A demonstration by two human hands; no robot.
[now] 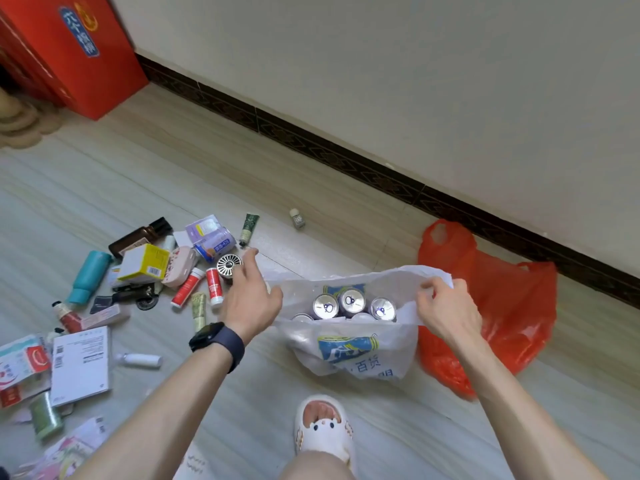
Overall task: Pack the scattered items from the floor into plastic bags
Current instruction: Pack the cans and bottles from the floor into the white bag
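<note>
right hand (pixel 446 306) holds the white plastic bag (pixel 349 348) open at centre frame; left hand (pixel 251 296) is spread beside it.

head view: the right hand pinches the bag's right rim with curled fingers, while the left hand is released and grasping nothing, its straight fingers reaching up-left toward a round silver item (pixel 228 265), with one dark watch (pixel 216 341) on the wrist. inside the bag three can tops (pixel 352 301) show plainly and a fourth shows partly at the left. one red plastic bag (pixel 502 306) lies flat on the floor just right of the white one. the scattered pile fills the left of the frame: two red-and-white tubes (pixel 187 287), one teal bottle (pixel 88 277), one yellow-and-white box (pixel 145 263), one brown bottle (pixel 138 237), one green tube (pixel 247 228) and one white bottle (pixel 140 360). one small jar (pixel 297 218) stands apart, above centre. one white slipper (pixel 323 427) is at bottom centre.
</note>
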